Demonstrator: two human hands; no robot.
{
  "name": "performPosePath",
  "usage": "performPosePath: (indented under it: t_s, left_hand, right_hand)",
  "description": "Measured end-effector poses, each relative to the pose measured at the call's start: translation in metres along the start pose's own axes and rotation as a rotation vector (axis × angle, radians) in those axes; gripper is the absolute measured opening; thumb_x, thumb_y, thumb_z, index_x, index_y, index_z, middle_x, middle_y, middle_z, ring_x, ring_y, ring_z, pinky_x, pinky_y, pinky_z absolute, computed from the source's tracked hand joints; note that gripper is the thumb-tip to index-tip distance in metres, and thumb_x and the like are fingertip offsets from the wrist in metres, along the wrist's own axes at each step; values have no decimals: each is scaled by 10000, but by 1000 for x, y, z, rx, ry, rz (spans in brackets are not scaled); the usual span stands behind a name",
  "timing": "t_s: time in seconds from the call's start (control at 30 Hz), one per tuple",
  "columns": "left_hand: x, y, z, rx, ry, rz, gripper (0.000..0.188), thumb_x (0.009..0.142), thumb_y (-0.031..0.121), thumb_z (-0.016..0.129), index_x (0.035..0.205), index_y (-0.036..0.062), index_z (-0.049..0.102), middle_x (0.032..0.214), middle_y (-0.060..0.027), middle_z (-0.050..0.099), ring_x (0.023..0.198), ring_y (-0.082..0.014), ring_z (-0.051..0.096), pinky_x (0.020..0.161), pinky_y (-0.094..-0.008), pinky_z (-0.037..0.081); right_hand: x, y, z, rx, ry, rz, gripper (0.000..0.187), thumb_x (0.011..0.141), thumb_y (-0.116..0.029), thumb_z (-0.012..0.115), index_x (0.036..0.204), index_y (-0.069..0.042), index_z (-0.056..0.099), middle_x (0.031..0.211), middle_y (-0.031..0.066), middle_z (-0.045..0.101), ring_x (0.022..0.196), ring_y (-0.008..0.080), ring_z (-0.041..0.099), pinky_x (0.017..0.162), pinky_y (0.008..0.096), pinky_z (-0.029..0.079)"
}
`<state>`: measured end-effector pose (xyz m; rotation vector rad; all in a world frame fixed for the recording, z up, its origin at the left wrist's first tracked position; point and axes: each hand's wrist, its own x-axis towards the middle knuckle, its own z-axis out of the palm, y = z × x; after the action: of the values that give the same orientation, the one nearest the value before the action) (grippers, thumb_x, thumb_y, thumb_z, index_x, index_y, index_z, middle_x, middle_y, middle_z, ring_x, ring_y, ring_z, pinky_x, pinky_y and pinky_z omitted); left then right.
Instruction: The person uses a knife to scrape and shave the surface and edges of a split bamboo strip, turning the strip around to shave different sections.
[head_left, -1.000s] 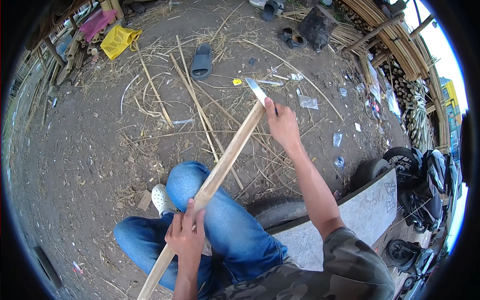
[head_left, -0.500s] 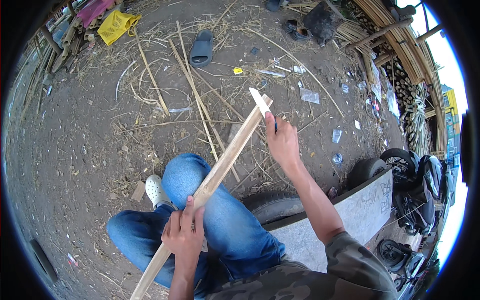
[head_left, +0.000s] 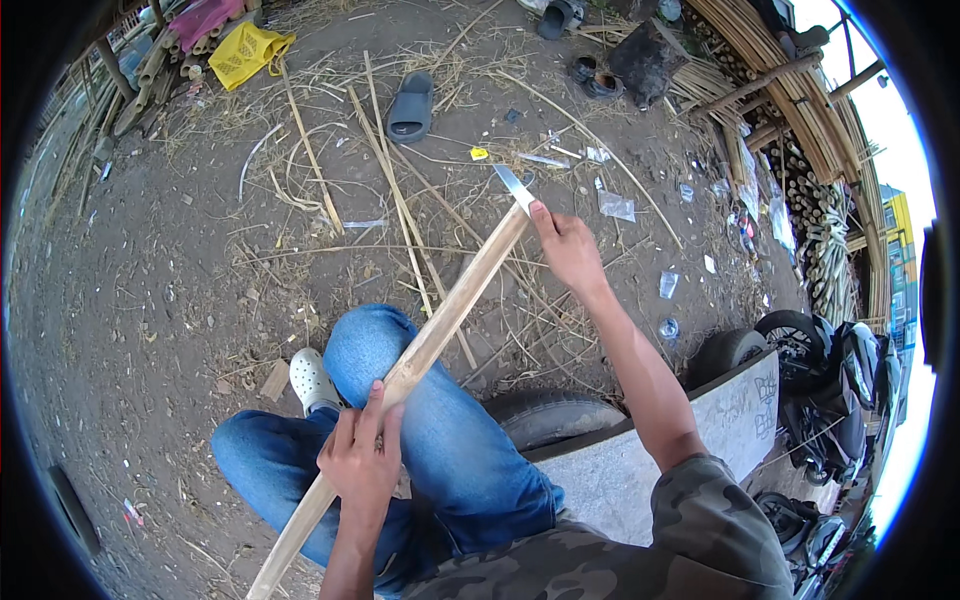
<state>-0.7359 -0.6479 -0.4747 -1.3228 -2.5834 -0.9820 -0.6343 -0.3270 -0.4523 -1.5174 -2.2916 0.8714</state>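
A long, flat bamboo strip [head_left: 455, 305] slants across my raised knee, from the lower left up toward the middle. My left hand [head_left: 362, 450] is closed around its lower part, with the thumb along the top face. Near the far end, my right hand [head_left: 568, 245] is closed on a knife [head_left: 514, 187]. The pale blade points up and left, at the very tip of the strip. The knife's handle is hidden inside my fingers.
Thin bamboo strips [head_left: 400, 210] and shavings litter the dirt ground ahead. A grey slide sandal [head_left: 410, 106] and a yellow bag [head_left: 247, 55] lie farther off. On my right are a grey board [head_left: 660, 455], tyres [head_left: 555, 418] and motorbikes [head_left: 850, 390]; bamboo poles [head_left: 815, 215] are stacked behind.
My right hand and the knife have moved slightly up and forward to the strip's far end. The blade has turned, and my left hand still grips the strip.
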Motion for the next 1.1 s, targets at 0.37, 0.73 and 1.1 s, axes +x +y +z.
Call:
performPosePath:
  t_s: [0.37,0.73,1.1]
  left_hand:
    - [2,0,-2,-32,-29,-20,350,802,211,768,1131,108,703,709,-55,590,546,-216,591,488,-332,467]
    - [-3,-4,-3,1,-41,15,353,802,195,764,1137,104,699,720,-65,606,559,-223,604,494,-335,471]
    - [7,-5,0,3,2,29,349,807,217,762,1132,103,702,688,-64,584,534,-230,587,486,-345,467]
  right_hand:
    - [9,9,-37,85,183,75,656,976,-531,455,750,70,586,565,207,504,547,295,522,583,444,420]
    - [-24,30,3,-16,114,-187,644,986,-519,473,638,22,497,503,53,404,497,147,409,487,369,339]
    - [-49,28,18,18,-26,-272,631,1002,-499,421,738,46,598,635,244,579,625,397,576,642,476,448]
